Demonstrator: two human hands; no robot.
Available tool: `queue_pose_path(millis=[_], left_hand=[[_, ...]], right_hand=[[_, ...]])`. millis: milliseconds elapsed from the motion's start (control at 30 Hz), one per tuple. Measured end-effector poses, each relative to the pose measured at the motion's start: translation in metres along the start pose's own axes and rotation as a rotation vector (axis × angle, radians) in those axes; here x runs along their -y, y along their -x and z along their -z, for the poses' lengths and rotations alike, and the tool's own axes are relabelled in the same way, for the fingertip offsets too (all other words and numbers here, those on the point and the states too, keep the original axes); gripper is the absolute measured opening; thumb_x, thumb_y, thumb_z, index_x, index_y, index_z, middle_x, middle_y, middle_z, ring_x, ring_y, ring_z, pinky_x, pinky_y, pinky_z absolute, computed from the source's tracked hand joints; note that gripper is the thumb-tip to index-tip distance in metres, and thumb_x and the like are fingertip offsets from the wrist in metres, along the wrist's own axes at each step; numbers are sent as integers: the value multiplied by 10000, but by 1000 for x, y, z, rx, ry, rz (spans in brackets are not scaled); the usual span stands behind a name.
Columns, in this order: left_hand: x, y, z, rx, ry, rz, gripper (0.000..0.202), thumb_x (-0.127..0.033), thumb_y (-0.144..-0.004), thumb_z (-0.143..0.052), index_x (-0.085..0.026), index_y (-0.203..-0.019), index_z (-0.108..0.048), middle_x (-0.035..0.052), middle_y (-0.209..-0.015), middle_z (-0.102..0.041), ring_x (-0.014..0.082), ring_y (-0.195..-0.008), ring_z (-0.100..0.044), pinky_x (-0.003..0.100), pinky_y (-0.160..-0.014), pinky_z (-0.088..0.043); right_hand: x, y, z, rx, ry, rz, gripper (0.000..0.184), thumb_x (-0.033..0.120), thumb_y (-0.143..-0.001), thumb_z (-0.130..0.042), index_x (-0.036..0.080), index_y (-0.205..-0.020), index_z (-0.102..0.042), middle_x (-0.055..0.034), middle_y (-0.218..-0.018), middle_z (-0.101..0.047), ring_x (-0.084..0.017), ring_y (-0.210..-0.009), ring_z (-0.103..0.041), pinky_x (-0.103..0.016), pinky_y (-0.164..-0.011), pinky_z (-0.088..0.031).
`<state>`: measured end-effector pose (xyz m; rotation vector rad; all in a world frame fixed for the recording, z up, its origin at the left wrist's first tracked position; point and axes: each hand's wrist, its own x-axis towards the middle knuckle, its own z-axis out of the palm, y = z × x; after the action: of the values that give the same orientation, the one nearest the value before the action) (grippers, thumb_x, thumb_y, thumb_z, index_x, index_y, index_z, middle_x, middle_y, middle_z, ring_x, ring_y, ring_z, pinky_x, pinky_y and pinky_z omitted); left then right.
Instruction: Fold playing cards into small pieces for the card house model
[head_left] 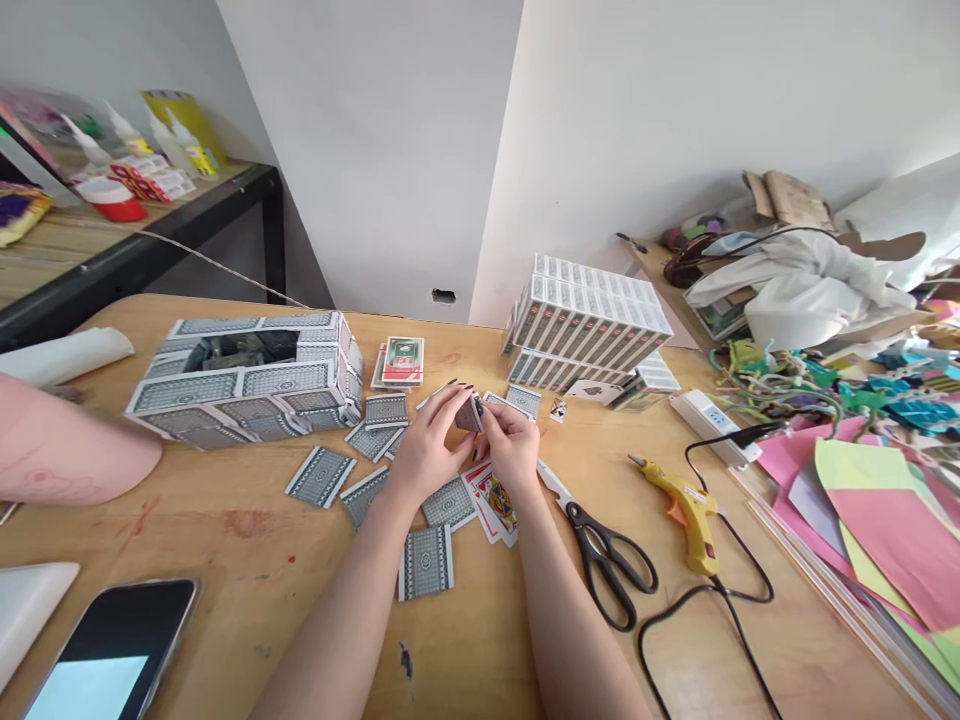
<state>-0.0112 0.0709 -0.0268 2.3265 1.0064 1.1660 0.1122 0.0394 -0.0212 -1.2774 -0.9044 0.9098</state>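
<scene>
Both my hands meet over the middle of the wooden table (225,600). My left hand (429,440) and my right hand (511,440) pinch a small folded playing card (470,412) between their fingertips. Under and around them lie several loose playing cards (425,560), most face down with grey patterned backs, and a face-up court card (496,500). A box-like structure made of cards (247,380) stands to the left. A roofed block of stacked cards (589,325) stands behind to the right.
Black scissors (609,555) and a yellow glue gun (686,505) with its black cord lie right of my hands. A white power strip (709,420), coloured paper sheets (877,510) and clutter fill the right side. A phone (105,650) lies front left, a card pack (403,360) behind.
</scene>
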Motion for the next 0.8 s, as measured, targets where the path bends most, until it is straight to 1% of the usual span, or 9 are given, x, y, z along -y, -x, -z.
queue_pose_path(millis=[67, 133, 200, 267, 400, 500, 700, 800], left_hand=[[0, -1, 1, -20, 1, 12, 540, -180, -788, -529, -240, -1302, -373, 79, -1289, -474, 215, -1213, -442, 372, -1007, -410], [0, -1, 1, -40, -7, 29, 541, -178, -785, -532, -239, -1300, -379, 82, -1285, -476, 217, -1204, -449, 368, -997, -417], [1, -1, 1, -50, -18, 40, 543, -164, -778, -532, -232, -1297, -386, 87, -1282, -477, 217, -1202, -449, 363, -997, -415], [2, -1, 1, -51, -27, 39, 548, -149, -772, -530, -223, -1296, -390, 90, -1280, -478, 214, -1202, -449, 357, -1002, -410], [3, 0, 0, -53, -37, 26, 552, -132, -766, -524, -214, -1297, -394, 94, -1280, -479, 209, -1202, -448, 346, -1000, -411], [3, 0, 0, -52, -35, 23, 556, -130, -765, -522, -222, -1298, -393, 91, -1278, -479, 213, -1202, -448, 355, -996, -414], [2, -1, 1, -15, -8, 39, 554, -137, -765, -521, -234, -1296, -394, 87, -1285, -465, 223, -1205, -440, 375, -991, -412], [0, -3, 3, -10, 12, 73, 542, -152, -741, -558, -237, -1262, -434, 79, -1241, -501, 233, -1179, -455, 401, -992, -400]], right_hand=[[-1, 1, 2, 55, -17, 15, 289, 378, -781, -547, 142, -897, -666, 23, -497, -593, -88, -317, -469, -213, -338, -391], [-3, 1, 2, 105, -28, 29, 315, 350, -764, -568, 149, -992, -648, -11, -640, -662, -88, -360, -496, -223, -369, -423], [-6, 1, 2, 122, -4, 43, 365, 314, -733, -599, 158, -1063, -623, -42, -803, -690, -89, -405, -519, -232, -398, -450], [-11, 1, 1, 118, 43, 61, 380, 287, -727, -597, 159, -1084, -616, -53, -851, -689, -97, -443, -538, -237, -424, -468], [-15, 1, 0, 126, 90, 99, 376, 280, -753, -559, 169, -1108, -610, -59, -863, -692, -132, -527, -591, -246, -462, -495], [-15, 1, 1, 120, 117, 118, 353, 300, -763, -546, 177, -1085, -624, -59, -843, -697, -155, -567, -617, -246, -461, -498], [-19, 1, 4, 133, 174, 104, 298, 279, -782, -503, 165, -1018, -645, -39, -734, -681, -126, -442, -556, -254, -445, -475], [-18, 0, 4, 115, 174, 103, 268, 263, -776, -500, 166, -970, -658, -25, -679, -658, -118, -428, -526, -251, -442, -454]])
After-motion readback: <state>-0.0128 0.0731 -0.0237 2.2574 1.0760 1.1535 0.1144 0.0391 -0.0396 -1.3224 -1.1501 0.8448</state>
